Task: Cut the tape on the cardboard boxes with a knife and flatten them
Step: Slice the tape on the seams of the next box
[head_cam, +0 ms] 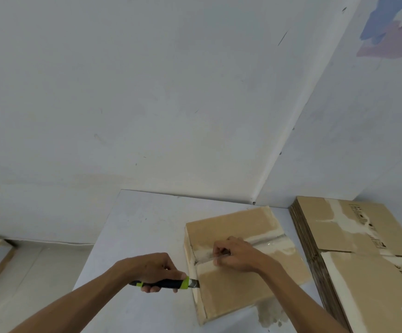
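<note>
Soft even daylight, wide-angle edge distortion

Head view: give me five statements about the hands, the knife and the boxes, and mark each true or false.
1. The left hand grips the knife. True.
2. The knife's blade meets the left edge of the box. True.
3. The right hand hangs free above the table. False: it rests on top of the box, fingers at the taped middle seam.
4. The stack of flattened boxes lies left of the box being cut. False: it lies to its right.
5. The knife's handle is red. False: it is black and bright green.
</note>
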`<action>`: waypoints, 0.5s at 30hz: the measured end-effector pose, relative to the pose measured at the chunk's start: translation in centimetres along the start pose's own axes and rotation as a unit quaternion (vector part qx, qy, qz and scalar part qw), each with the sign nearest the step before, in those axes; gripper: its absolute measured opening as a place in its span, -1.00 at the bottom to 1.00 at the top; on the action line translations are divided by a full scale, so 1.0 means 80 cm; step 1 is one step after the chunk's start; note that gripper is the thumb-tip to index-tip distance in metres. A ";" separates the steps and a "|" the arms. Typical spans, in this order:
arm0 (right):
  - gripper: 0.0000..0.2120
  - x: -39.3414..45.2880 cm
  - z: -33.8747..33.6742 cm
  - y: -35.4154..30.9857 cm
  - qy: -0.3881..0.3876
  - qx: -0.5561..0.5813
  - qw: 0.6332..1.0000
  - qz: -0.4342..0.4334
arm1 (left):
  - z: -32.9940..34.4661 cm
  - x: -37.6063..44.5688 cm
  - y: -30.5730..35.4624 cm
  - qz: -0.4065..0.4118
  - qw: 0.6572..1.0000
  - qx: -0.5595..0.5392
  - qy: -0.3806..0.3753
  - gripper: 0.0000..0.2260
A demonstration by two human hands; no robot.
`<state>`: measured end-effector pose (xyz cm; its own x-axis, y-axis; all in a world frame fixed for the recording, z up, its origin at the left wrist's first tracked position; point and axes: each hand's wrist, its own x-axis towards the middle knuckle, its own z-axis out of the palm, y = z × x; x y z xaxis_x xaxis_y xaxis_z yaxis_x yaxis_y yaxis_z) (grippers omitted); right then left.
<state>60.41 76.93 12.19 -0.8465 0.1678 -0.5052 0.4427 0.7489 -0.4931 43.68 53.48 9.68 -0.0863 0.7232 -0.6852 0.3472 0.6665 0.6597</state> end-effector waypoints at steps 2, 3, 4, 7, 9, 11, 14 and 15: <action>-0.91 -0.002 -0.003 -0.001 -0.006 0.009 1.000 -0.002 | 0.008 0.001 -0.003 0.013 1.000 -0.016 0.018 -0.51; -0.92 -0.002 -0.005 -0.001 -0.007 0.015 1.000 -0.003 | 0.011 -0.001 -0.006 0.020 0.999 -0.030 0.027 -0.50; -0.93 -0.002 -0.007 -0.001 -0.008 0.019 1.000 -0.006 | 0.011 -0.003 -0.011 0.025 0.998 -0.045 0.033 -0.50; -0.88 -0.001 -0.011 0.001 -0.010 0.024 1.000 -0.015 | 0.011 -0.015 -0.031 0.012 0.995 -0.088 0.033 -0.51; -0.82 -0.001 -0.010 0.003 -0.012 0.014 1.000 -0.015 | 0.011 -0.024 -0.051 0.001 0.991 -0.123 0.052 -0.52; -0.67 0.000 -0.007 0.004 -0.013 -0.011 1.000 -0.008 | 0.016 -0.026 -0.076 -0.010 0.978 -0.181 0.099 -0.54; -0.57 0.002 -0.003 0.003 -0.009 -0.038 0.999 0.009 | 0.035 -0.010 -0.120 -0.058 0.946 -0.255 0.193 -0.68; -0.56 0.002 -0.002 0.002 -0.006 -0.042 0.999 0.013 | 0.043 0.000 -0.134 -0.086 0.940 -0.247 0.220 -0.75</action>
<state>60.31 77.18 12.14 -0.8314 0.1808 -0.5254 0.4380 0.7951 -0.4195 43.20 45.66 1.54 -0.5166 0.5301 -0.6724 -0.1738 0.7040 0.6886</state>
